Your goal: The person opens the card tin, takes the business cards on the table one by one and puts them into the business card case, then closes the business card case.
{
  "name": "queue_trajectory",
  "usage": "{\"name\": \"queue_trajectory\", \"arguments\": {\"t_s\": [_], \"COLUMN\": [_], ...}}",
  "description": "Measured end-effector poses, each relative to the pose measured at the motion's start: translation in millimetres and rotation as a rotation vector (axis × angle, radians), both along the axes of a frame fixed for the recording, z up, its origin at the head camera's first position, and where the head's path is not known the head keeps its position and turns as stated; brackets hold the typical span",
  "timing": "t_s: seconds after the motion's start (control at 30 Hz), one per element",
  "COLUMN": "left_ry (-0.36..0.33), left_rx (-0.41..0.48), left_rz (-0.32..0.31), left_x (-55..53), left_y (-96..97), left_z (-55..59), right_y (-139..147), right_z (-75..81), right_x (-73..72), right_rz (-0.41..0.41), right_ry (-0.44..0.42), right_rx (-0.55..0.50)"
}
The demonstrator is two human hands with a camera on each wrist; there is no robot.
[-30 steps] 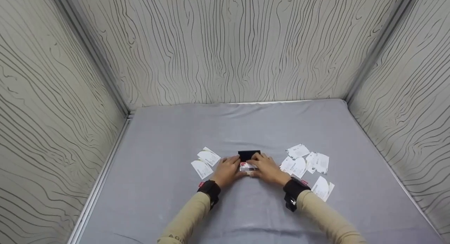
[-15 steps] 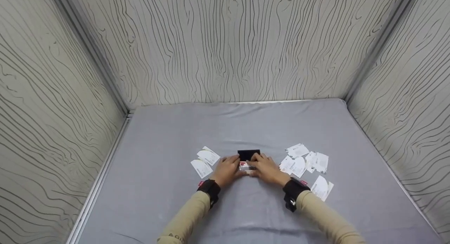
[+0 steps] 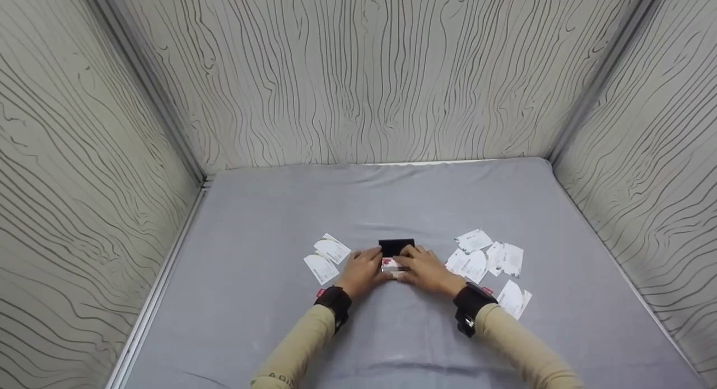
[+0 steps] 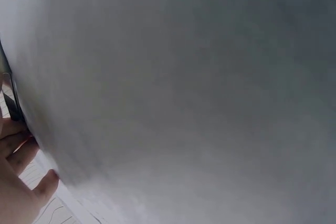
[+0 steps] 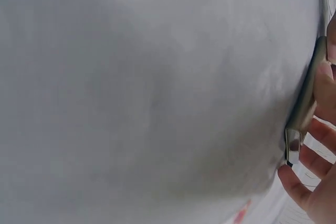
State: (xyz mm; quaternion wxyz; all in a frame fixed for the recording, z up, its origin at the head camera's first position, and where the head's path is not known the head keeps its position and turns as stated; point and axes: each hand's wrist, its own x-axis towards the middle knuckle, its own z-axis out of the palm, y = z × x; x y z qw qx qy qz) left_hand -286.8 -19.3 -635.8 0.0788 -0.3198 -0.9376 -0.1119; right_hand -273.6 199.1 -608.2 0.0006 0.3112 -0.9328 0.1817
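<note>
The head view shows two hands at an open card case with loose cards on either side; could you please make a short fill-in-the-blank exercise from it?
1. Exactly ____ loose white cards lie beside the left hand.
2. The larger group of loose cards lies on the person's ____ side.
3. The open card case has a far panel colored ____.
4. A dark strap is worn around each ____.

Missing words: two; right; black; wrist.
</note>
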Motion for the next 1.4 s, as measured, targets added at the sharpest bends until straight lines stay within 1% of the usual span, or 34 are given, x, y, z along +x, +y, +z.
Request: {"name": "queue_trajectory", "arguments": {"t_s": [0.17, 0.37, 0.5, 0.6, 0.73, 0.83, 0.97, 1.07, 1.2, 1.33, 1.4], "left_ry": [-0.019, -0.05, -0.03, -0.009, 0.001, 0.004, -0.001, -0.003, -0.012, -0.022, -0.026], "left_rx": [0.004, 0.005, 0.014, 0.028, 0.029, 0.029, 0.028, 0.024, 0.016, 0.016, 0.018], "left_rz": [-0.005, 0.004, -0.006, -0.019, -0.021, -0.023, -0.027, -0.025, -0.018, -0.011, -0.01], "left_x": [0.7, 1.2, 1.2, 1.3, 0.9, 0.4, 0.4, 0.6, 0.3, -0.4, -0.3], "left_y": [0.9, -1.4, -2.6, -3.1, -3.4, -3.1, -2.6, -2.0, -1.0, -0.1, -0.4], "left_z": [1.3, 3.4, 3.5, 2.5, 1.1, 0.8, 1.3, 1.3, 0.7, 0.7, 1.1], "right_y": [8, 25, 38, 48, 63, 74, 90, 103, 120, 136, 143], "right_z": [4.2, 12.6, 14.7, 14.8, 15.1, 16.2, 19.3, 22.9, 29.2, 35.0, 37.2], "right_x": [0.0, 0.4, 1.4, 3.3, 6.0, 7.4, 8.9, 10.1, 12.5, 14.9, 16.3], "right_rz": [0.042, 0.028, 0.039, 0.041, 0.025, 0.007, 0.003, 0.016, 0.013, -0.003, 0.003], "right_ry": [0.012, 0.032, 0.079, 0.093, 0.057, 0.024, 0.001, -0.003, -0.027, -0.07, -0.087], "right_rx": [-0.007, -0.046, -0.047, -0.027, -0.018, -0.03, -0.037, -0.023, 0.002, 0.021, 0.029]}}
